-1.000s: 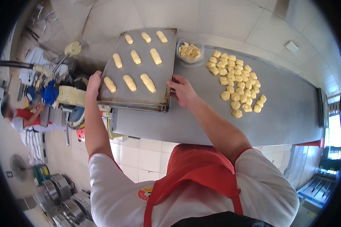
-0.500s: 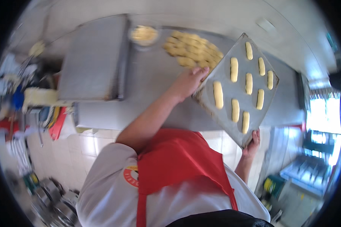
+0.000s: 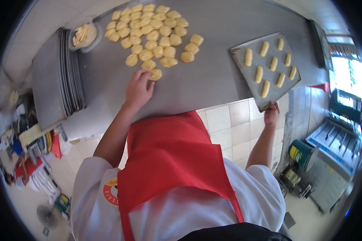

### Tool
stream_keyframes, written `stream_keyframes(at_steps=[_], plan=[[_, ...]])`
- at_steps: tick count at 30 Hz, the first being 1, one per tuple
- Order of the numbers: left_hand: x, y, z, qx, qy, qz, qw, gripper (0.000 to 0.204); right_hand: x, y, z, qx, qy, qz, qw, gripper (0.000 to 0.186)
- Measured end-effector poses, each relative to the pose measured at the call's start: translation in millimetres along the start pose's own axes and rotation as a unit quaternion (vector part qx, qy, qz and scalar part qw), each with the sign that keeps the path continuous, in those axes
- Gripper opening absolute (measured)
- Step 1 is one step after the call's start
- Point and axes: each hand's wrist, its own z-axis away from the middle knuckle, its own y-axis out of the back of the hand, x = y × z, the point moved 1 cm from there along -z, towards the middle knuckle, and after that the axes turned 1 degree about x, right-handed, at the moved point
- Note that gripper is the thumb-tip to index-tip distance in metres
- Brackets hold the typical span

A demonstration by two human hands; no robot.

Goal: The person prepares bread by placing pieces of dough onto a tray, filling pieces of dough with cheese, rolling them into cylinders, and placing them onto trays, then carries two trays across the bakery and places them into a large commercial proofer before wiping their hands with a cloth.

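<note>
Tray (image 3: 265, 62) has been carried to the frame's right, near corner pinched by right hand (image 3: 272, 114); left hand (image 3: 139, 89) was brought to dough pieces (image 3: 156, 74), its grip cannot be told.

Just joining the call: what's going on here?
A person's right hand grips the near corner of a metal tray carrying nine dough rolls; that corner juts past the edge of the steel table. The left hand is at the nearest of many dough pieces on the table; whether it is gripping that one isn't clear. A stack of trays stands at left, beside a container of pale strips.
</note>
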Motion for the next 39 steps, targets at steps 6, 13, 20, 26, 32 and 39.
stream_keyframes(at_steps=[6, 13, 20, 26, 32, 39], plan=[[-5, -17, 21, -0.014, -0.035, -0.132, 0.991, 0.039, -60, -130, 34, 0.085, 0.235, 0.291, 0.924, 0.039], [23, 21, 17, 0.121, 0.199, 0.344, 0.910, 0.038, -16, -371, 228, -0.491, 0.129, 0.181, 0.842, 0.040], [23, 106, 82, 0.200, 0.298, 0.585, 0.727, 0.022, -9, -480, 367, -0.528, 0.147, 0.129, 0.826, 0.033], [-40, 131, 113, 0.336, 0.252, 0.289, 0.860, 0.059, 48, -534, 469, -0.478, 0.216, 0.080, 0.848, 0.036], [-98, 135, 162, 0.299, 0.211, 0.365, 0.856, 0.060, 75, -583, 512, -0.452, -0.101, 0.186, 0.867, 0.046], [-196, 153, 233, 0.249, 0.340, 0.602, 0.678, 0.051, -122, -584, 572, -0.356, 0.549, 0.052, 0.754, 0.025]])
